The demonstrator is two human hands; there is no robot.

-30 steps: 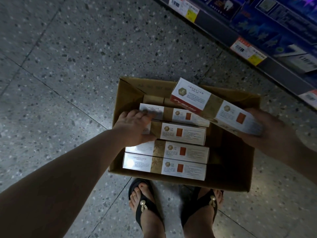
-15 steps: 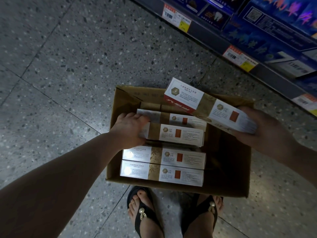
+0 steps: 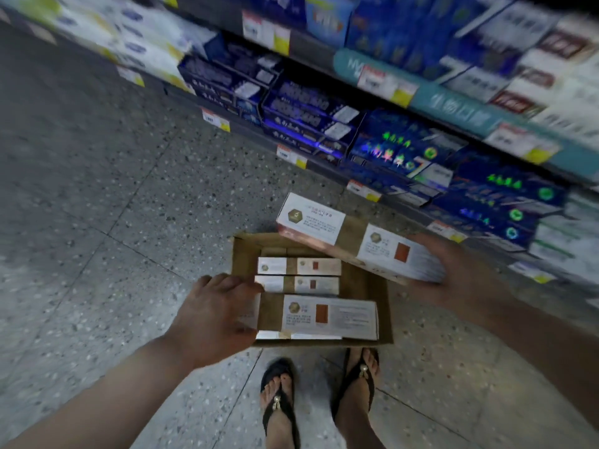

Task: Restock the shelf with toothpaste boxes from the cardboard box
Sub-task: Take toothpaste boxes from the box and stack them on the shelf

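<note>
Fingers (image 3: 233, 283) of your left hand (image 3: 214, 312) curl round one toothpaste box (image 3: 327, 315) by its end, your right hand (image 3: 460, 273) grips a second box (image 3: 356, 241) likewise, so either could lever loose and drop.

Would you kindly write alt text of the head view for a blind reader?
A person standing over an open cardboard box on the floor holds a raised toothpaste box in the right hand and grips a second toothpaste box with the left hand, beside blurred shop shelves.

Open floor (image 3: 97, 222) left of the cardboard box (image 3: 244, 257); full shelf (image 3: 453, 108) just beyond it.
</note>
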